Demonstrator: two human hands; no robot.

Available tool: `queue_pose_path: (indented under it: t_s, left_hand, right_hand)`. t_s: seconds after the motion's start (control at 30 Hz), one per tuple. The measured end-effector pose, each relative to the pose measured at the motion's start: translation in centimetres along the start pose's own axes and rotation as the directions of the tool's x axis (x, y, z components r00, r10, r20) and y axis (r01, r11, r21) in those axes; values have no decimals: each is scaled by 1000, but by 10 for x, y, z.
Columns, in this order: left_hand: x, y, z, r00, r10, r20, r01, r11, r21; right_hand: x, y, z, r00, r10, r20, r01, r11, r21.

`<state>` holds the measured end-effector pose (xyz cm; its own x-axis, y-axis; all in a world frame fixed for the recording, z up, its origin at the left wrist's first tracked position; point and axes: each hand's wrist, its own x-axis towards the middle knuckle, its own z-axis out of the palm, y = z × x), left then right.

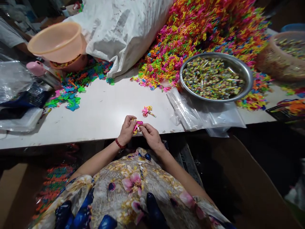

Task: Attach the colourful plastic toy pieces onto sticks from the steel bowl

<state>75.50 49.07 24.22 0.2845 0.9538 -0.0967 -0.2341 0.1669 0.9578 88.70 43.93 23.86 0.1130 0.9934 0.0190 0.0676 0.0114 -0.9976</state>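
Observation:
My left hand (127,129) is closed around a few small pink and yellow plastic pieces (136,128) at the table's front edge. My right hand (152,136) pinches at the same bunch from the other side, its fingertips partly hiding what they grip. Just beyond my hands lies a little cluster of pink and yellow plastic pieces (147,110), with a short multicoloured tube (152,114) beside it. To the right, a steel bowl (249,83) full of similar small tubes stands partly on clear plastic bags (188,111).
A big heap of bright plastic pieces (197,28) fills the back right, beside a white sack (114,28). Orange basins (56,41), a pink-topped bottle (35,68) and green-blue pieces (71,95) are at left. A basket (271,60) stands far right.

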Motion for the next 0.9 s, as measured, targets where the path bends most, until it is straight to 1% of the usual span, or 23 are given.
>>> queue_pose_path:
  t_s: [0.13, 0.23, 0.3, 0.37, 0.5, 0.6, 0.7, 0.8, 0.87, 0.9]
  left_hand:
    - [0, -4, -3, 1000, -11, -15, 11, 1000, 2]
    - [0, -7, -5, 1000, -17, -26, 18, 999, 34]
    - [1, -8, -5, 999, -10, -41, 13, 996, 84]
    - [2, -7, -5, 998, 19, -64, -8, 986, 168]
    - [5, -3, -6, 995, 61, -81, -31, 943, 330]
    - [10, -1, -8, 996, 51, -79, -18, 929, 371]
    - [14, -3, -8, 998, 11, -66, 14, 933, 359]
    - [21, -11, -1, 999, -29, -37, 39, 950, 311]
    - [30, -17, 6, 998, -59, 1, 56, 960, 274]
    - [37, -21, 10, 998, -67, 20, 59, 961, 271]
  right_hand:
    - [-2, -1, 0, 997, -76, -31, 73, 994, -79]
    - [-3, -2, 0, 994, -102, -34, 97, 987, -130]
    - [-2, -1, 0, 993, -111, -35, 105, 984, -145]
    - [-2, 0, 0, 991, -125, -37, 118, 981, -151]
    - [0, 3, 1, 986, -165, -33, 157, 971, -181]
    - [1, 6, 4, 983, -185, -11, 178, 960, -214]
    - [4, 6, 5, 975, -220, 18, 217, 941, -260]
    - [10, 6, -5, 972, -229, 45, 232, 929, -289]
    - [16, 5, -24, 974, -225, 14, 216, 917, -335]
    - [20, 5, -36, 972, -235, -28, 207, 900, -383]
